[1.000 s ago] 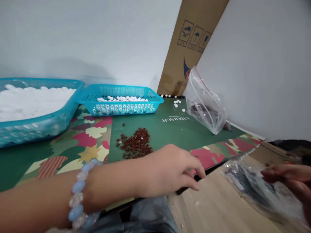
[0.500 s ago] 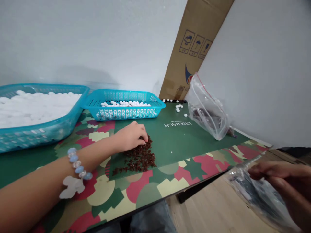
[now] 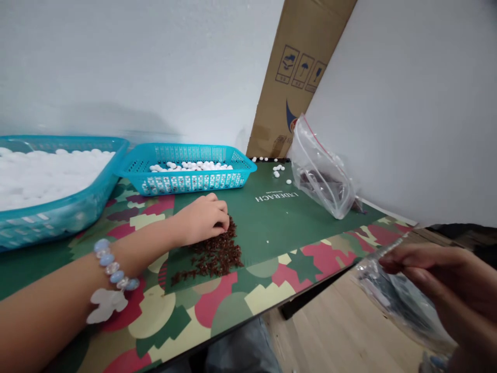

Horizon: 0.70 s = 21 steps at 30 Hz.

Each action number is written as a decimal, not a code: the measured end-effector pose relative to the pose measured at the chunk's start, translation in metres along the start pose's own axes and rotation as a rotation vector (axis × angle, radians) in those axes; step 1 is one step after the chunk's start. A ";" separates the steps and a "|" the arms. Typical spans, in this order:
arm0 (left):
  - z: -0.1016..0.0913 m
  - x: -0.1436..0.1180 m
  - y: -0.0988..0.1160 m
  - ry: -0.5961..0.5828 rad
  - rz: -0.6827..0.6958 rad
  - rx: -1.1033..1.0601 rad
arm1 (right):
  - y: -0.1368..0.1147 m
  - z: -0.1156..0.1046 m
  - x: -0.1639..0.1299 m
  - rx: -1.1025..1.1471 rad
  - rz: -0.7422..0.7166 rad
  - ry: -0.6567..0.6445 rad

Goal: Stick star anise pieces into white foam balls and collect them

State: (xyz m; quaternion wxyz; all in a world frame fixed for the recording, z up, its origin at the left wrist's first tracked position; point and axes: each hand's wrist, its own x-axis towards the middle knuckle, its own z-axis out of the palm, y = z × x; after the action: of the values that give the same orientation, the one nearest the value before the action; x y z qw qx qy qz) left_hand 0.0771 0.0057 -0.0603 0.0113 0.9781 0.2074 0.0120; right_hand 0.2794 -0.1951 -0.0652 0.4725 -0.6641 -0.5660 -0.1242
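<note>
My left hand (image 3: pixel 205 218) rests with curled fingers at the top edge of a pile of small reddish-brown pieces (image 3: pixel 219 255). Its fingertips are pressed together in the pieces and partly hidden. A beaded bracelet (image 3: pixel 112 268) with a pale bear-shaped charm circles the left wrist. At the right, beyond the table's front edge, my right hand (image 3: pixel 438 280) is closed with thumb and forefinger pinched. Whatever lies in that pinch is too small or dark to make out. Behind it, lower down, a clear plastic bag (image 3: pixel 404 305) with dark contents appears.
A large blue basket (image 3: pixel 58 217) full of white balls stands left, touching a smaller blue basket (image 3: pixel 194 181) with fewer balls. Loose white balls (image 3: pixel 277 171) lie by the cardboard (image 3: pixel 303 72). A zip bag (image 3: pixel 324 171) with brown contents sits on the patterned table (image 3: pixel 272 223).
The view has shifted slightly, so most things appear a little further left. My left hand stays at the brown pile, and my right hand keeps its pinch.
</note>
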 end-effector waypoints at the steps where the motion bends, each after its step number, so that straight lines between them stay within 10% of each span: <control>1: 0.000 0.000 0.000 0.002 0.013 0.010 | 0.001 0.000 0.001 0.020 -0.051 -0.039; 21: -0.002 0.006 0.001 -0.051 0.049 0.037 | 0.007 -0.002 0.001 0.005 -0.064 -0.110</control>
State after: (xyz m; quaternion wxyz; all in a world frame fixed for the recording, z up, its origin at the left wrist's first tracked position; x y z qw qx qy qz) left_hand 0.0833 0.0074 -0.0584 -0.0015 0.9829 0.1832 -0.0167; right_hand 0.2864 -0.1955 -0.0666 0.4381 -0.6501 -0.6126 -0.1009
